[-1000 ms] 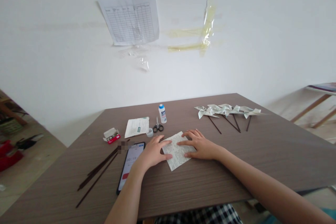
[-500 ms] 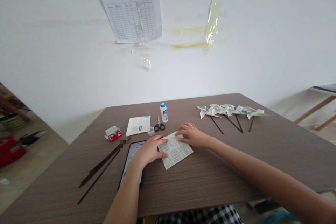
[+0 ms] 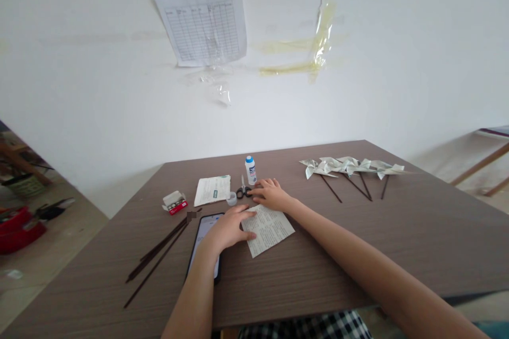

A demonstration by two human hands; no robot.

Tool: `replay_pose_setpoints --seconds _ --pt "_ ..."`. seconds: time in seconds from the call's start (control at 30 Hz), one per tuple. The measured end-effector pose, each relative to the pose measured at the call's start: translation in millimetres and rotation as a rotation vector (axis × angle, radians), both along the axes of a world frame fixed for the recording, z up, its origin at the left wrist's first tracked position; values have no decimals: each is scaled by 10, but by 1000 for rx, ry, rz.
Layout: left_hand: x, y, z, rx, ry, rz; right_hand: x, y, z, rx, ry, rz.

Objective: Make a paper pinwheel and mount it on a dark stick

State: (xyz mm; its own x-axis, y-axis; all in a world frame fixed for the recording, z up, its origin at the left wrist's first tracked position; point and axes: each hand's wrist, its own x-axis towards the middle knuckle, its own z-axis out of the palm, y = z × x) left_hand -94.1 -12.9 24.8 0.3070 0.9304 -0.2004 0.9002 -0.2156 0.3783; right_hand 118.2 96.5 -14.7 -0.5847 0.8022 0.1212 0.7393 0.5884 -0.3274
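Note:
A printed sheet of paper (image 3: 272, 230) lies flat on the table in front of me. My left hand (image 3: 226, 230) rests at its left edge, fingers and thumb apart, thumb tip on the paper. Just beyond the sheet's far edge is my right hand (image 3: 273, 196), fingers spread and holding nothing. Its fingertips reach the black-handled scissors (image 3: 243, 190); whether they touch I cannot tell. Behind the scissors stands a white glue bottle (image 3: 250, 170) with a blue cap. A small round translucent container (image 3: 231, 199) sits left of the scissors.
A phone (image 3: 202, 238) lies partly under my left forearm. Farther left are thin dark sticks (image 3: 159, 249) and a small red-and-white open box (image 3: 175, 203). A stack of folded paper (image 3: 212, 190) is behind. Several paper pinwheels (image 3: 350, 166) on sticks lie at the right.
My right hand has left the paper and moved left and away from me, toward the scissors. The left hand stays at the paper's left edge.

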Motion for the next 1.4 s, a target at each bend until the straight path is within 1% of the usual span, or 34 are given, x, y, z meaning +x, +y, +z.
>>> replay_pose_setpoints --seconds 0.13,0.27,0.5,0.67,0.77,0.87,0.93,1.0,1.13,1.3,1.4 --pt "-4 -29 -4 50 -44 2 80 11 -1 -10 3 13" --pt "8 -44 11 39 -59 12 252 20 -6 13 22 -1" --pt "33 -67 55 74 -75 28 635 16 -39 43 29 -47" --pt "45 -87 79 65 -75 28 966 -51 -73 62 24 -49" --pt "61 -84 63 55 -67 30 1148 -114 -44 82 -1 -96" --pt "106 -84 45 68 -62 38 1274 -164 4 116 -46 -186" --pt "156 -93 47 77 -46 38 1316 -189 24 135 -60 -247" --pt "214 -108 59 80 -28 33 1325 -216 27 137 -52 -274" --pt "324 -123 56 96 -6 25 1267 -290 11 130 -30 -252" --pt "405 -117 -22 130 -3 -19 1174 -358 35 108 -76 -272" --pt "447 -140 -33 131 25 -6 1165 -360 68 78 -110 -284"
